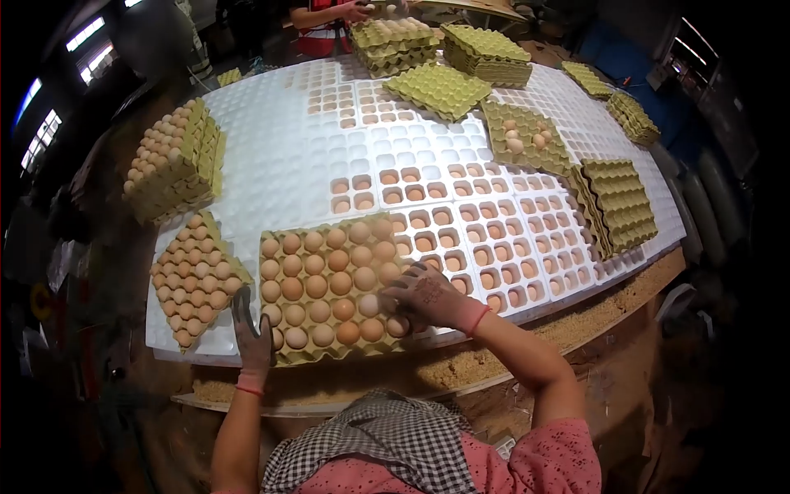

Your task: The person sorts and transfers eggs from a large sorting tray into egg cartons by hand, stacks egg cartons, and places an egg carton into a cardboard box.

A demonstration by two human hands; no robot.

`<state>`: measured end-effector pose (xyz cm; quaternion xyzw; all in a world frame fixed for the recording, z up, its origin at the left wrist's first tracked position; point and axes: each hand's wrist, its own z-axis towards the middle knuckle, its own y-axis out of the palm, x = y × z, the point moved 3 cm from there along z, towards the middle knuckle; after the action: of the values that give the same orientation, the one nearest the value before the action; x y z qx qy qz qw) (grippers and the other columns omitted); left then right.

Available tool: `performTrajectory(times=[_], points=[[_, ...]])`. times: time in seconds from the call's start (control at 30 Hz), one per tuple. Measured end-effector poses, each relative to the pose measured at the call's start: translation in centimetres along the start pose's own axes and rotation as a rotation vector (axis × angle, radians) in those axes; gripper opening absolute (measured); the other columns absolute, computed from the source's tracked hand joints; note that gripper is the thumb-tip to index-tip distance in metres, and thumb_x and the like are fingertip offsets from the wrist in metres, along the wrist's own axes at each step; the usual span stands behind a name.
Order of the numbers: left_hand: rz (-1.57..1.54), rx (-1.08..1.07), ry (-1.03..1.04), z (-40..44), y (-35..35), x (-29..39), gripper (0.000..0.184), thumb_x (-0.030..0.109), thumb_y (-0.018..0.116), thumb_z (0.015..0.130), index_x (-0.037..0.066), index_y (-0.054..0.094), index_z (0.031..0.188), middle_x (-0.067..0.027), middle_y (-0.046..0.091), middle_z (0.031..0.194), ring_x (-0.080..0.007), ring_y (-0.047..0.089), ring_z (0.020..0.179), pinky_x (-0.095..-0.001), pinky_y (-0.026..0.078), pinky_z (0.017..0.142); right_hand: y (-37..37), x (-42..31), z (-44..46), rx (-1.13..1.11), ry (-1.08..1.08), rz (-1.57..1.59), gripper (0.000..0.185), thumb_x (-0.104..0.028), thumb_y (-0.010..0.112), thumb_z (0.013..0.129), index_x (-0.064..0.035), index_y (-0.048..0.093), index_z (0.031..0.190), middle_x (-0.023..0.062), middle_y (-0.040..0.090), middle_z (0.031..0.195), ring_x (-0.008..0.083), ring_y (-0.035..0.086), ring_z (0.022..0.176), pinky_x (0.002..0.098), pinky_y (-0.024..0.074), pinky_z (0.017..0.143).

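Head view: white trays (462, 226) partly filled; egg tray (309, 355) loaded; left hand (253, 342) has fingers spread, right hand (432, 296) curled, hold unclear.

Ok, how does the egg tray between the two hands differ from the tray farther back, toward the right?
The front tray has an egg in every cup that shows, while the back tray carries only a few. The front tray lies between the left hand and the right hand; the back tray has no hand on it. Both are dimpled trays with eggs in them.
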<state>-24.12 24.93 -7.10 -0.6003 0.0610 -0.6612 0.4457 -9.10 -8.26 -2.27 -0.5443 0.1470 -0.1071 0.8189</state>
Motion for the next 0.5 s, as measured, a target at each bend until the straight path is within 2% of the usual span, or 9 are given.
performTrajectory(times=[0.07, 0.17, 0.33, 0.4, 0.5], points=[[0.044, -0.027, 0.018, -0.1, -0.1, -0.4, 0.062, -0.002, 0.059, 0.085, -0.005, 0.035, 0.142, -0.0215, 0.044, 0.141, -0.036, 0.039, 0.134, -0.04, 0.028, 0.113, -0.1, -0.2, 0.1, -0.106, 0.025, -0.013, 0.018, -0.025, 0.061, 0.083, -0.0187, 0.066, 0.1, 0.0012, 0.064, 0.087, 0.0217, 0.06, 0.09, 0.036, 0.0463, 0.085], [-0.06, -0.024, 0.002, -0.2, 0.8, -1.2, 0.061, -0.003, 0.058, 0.086, -0.004, 0.035, 0.143, -0.0212, 0.044, 0.141, -0.0356, 0.04, 0.134, -0.0395, 0.029, 0.112, 1.9, 0.0, 0.0, -0.241, 0.034, -0.015, 0.017, -0.025, 0.056, 0.087, -0.0201, 0.068, 0.097, 0.0016, 0.061, 0.086, 0.0211, 0.058, 0.089, 0.0354, 0.0449, 0.082], [-0.099, -0.077, 0.047, 0.1, 0.8, -0.9, 0.059, -0.002, 0.058, 0.088, -0.003, 0.036, 0.143, -0.0206, 0.042, 0.143, -0.0351, 0.039, 0.134, -0.0395, 0.03, 0.112, 0.4, 0.3, 0.6, -0.129, -0.054, 0.041, 0.018, -0.023, 0.058, 0.085, -0.0224, 0.069, 0.099, 0.0012, 0.06, 0.087, 0.0211, 0.057, 0.091, 0.0359, 0.0441, 0.086], [-0.358, -0.022, -0.037, 0.0, 0.9, -0.5, 0.054, -0.001, 0.057, 0.089, -0.003, 0.04, 0.141, -0.0208, 0.041, 0.144, -0.0349, 0.038, 0.135, -0.04, 0.03, 0.112, 0.0, 0.6, 0.8, -0.107, -0.09, 0.071, 0.018, -0.022, 0.059, 0.084, -0.0228, 0.07, 0.099, 0.0009, 0.059, 0.087, 0.021, 0.056, 0.091, 0.0362, 0.0438, 0.088], [-0.177, -0.035, 0.016, 0.1, 0.6, -0.7, 0.054, 0.0, 0.058, 0.087, -0.003, 0.044, 0.138, -0.0223, 0.041, 0.143, -0.0366, 0.037, 0.135, -0.0423, 0.031, 0.111, 0.0, 0.9, 0.7, -0.157, -0.031, 0.054, 0.019, -0.023, 0.061, 0.083, -0.0235, 0.068, 0.1, 0.0006, 0.059, 0.092, 0.0209, 0.057, 0.095, 0.0371, 0.0435, 0.092]])
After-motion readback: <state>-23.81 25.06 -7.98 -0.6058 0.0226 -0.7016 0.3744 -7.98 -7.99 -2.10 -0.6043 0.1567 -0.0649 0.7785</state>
